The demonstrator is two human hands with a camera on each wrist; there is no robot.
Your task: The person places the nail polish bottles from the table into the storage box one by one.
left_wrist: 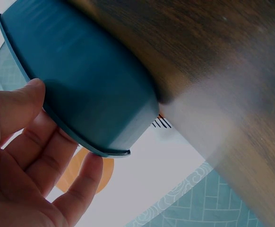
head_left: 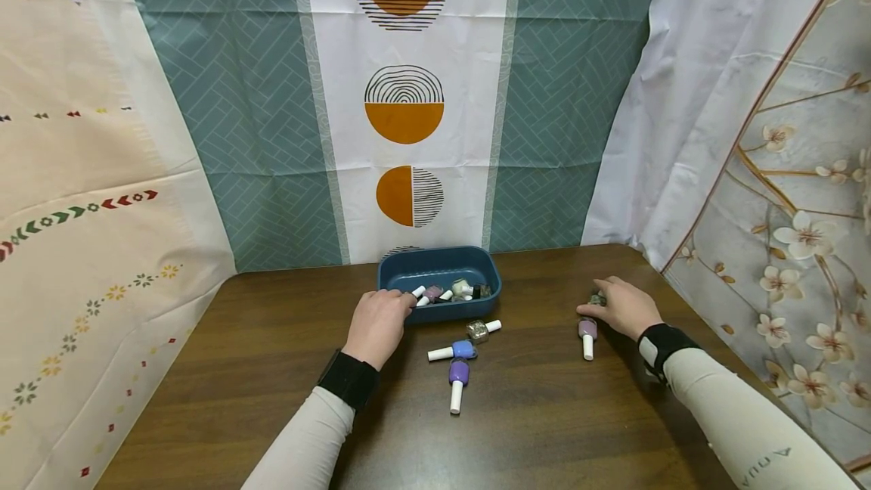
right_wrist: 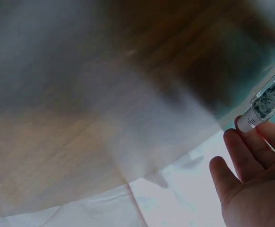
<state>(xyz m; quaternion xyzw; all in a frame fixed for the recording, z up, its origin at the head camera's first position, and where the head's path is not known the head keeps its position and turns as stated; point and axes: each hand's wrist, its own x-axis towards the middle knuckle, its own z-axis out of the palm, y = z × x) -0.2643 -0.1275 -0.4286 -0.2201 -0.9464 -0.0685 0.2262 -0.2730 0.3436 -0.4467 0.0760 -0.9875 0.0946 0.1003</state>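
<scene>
A dark blue plastic bin (head_left: 438, 314) stands at the back of the table with several nail polish bottles in it. My left hand (head_left: 378, 326) grips its left front rim; the left wrist view shows the thumb (left_wrist: 26, 101) against the outer wall. At the right, my right hand (head_left: 627, 308) holds a glitter nail polish bottle (right_wrist: 271, 97), clear with dark flecks and a white cap. Just below that hand lies a mauve nail polish bottle (head_left: 587, 329), cap toward me.
In front of the bin lie a glitter bottle (head_left: 478, 331), a blue bottle (head_left: 464, 349) and a purple bottle (head_left: 459, 371) on the brown wooden table (head_left: 531, 422). Patterned cloths (head_left: 258, 134) hang behind the table and on both sides.
</scene>
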